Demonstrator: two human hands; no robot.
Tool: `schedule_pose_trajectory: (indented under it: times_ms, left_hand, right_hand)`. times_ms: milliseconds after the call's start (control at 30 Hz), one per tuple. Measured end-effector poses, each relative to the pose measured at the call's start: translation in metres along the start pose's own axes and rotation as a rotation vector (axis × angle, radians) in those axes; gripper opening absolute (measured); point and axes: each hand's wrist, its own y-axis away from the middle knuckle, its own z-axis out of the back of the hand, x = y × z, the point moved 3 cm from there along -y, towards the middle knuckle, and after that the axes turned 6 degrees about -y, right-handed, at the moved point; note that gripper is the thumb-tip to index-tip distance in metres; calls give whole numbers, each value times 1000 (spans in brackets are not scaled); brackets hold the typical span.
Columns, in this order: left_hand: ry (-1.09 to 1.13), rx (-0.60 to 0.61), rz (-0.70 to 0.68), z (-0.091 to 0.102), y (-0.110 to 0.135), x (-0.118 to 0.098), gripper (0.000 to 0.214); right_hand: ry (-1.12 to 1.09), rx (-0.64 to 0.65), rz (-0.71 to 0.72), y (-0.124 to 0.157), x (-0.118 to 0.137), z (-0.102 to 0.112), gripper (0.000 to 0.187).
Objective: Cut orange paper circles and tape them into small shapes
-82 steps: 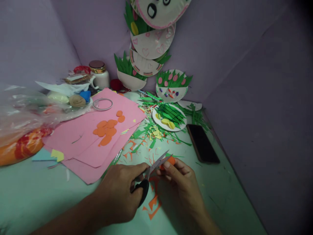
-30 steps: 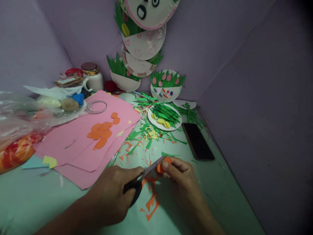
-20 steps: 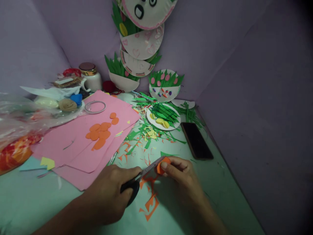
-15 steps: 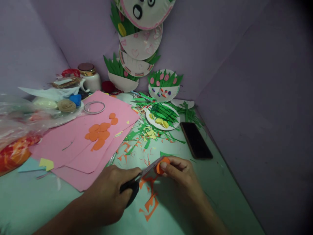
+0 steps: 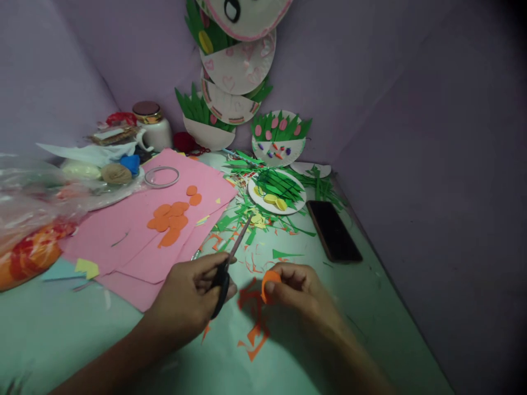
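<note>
My left hand (image 5: 189,296) is closed round the black handles of a pair of scissors (image 5: 237,241), whose blades point up and away and look closed. My right hand (image 5: 302,291) pinches a small rounded piece of orange paper (image 5: 270,285) between thumb and fingers. The scissors and the orange piece are apart. Orange paper scraps (image 5: 257,337) lie on the table (image 5: 206,367) below and between my hands. Several orange paper ovals (image 5: 168,218) rest in a loose heap on pink paper sheets (image 5: 140,258) to the left.
A white paper plate (image 5: 252,198) holds green strips and yellow ovals. Beside it lies a phone (image 5: 334,230). Green clippings (image 5: 224,222) litter the table's back. Decorated paper plates (image 5: 280,156) stand against the wall. At left are a plastic bag (image 5: 28,192), a silver ring (image 5: 161,185) and a jar (image 5: 156,131).
The scissors have come away from the orange piece, and their blades now point further upward. My right hand still holds the piece in nearly the same place. The view has shifted slightly.
</note>
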Motion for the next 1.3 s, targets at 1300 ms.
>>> schedule_pose_trajectory:
  times_ms: [1300]
  left_hand:
    - [-438, 194, -131, -12, 10, -5, 16]
  right_hand:
    - [-86, -169, 156, -5, -11, 11, 14]
